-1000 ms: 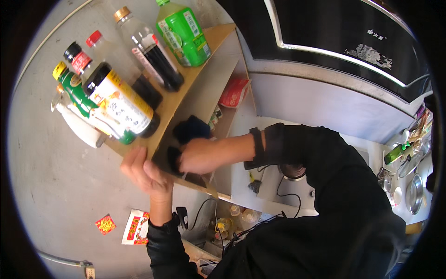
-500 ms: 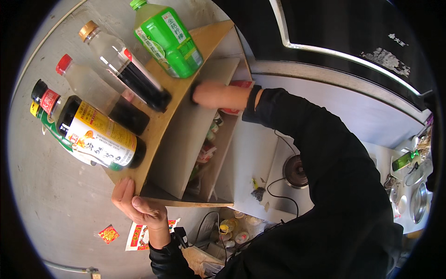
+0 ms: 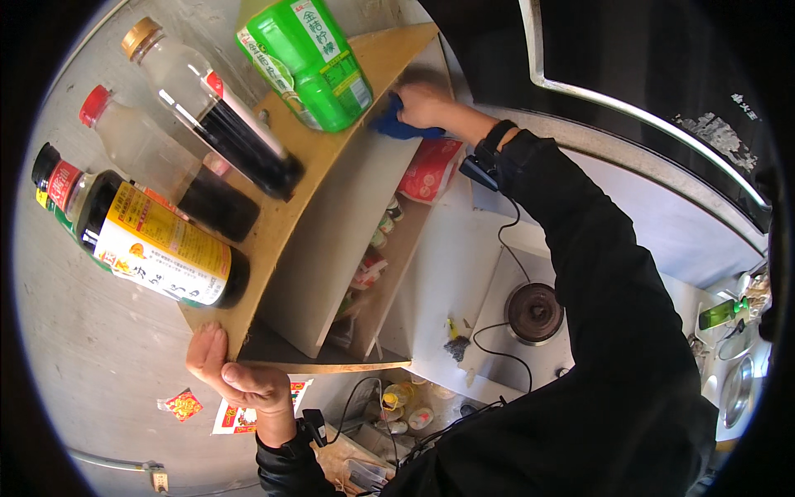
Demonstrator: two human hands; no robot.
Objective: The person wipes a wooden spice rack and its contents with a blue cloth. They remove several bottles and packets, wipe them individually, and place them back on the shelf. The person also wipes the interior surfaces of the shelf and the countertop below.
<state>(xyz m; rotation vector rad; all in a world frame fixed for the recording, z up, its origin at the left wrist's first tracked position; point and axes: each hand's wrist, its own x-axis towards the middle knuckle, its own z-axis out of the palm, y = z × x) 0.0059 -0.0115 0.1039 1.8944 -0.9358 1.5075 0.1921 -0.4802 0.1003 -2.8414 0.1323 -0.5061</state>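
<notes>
My right hand is closed on a blue cloth, pressing it against the inner shelf board at the far end, just under the cabinet's top board. At the cabinet's near-left corner my left hand grips the wooden edge, fingers wrapped round it. Along the top board stand a green plastic bottle, a gold-capped bottle of dark liquid, a red-capped bottle and a dark sauce bottle with a yellow and white label.
On the lower shelf lie a red packet and several small jars and packets. A round dark-topped appliance with a cord sits on the white counter. Metal bowls and a green bottle are at the right.
My right hand has moved farther along the inner board with the cloth, away from me, and the blue cloth now shows clearly. My left hand keeps hold of the cabinet's corner.
</notes>
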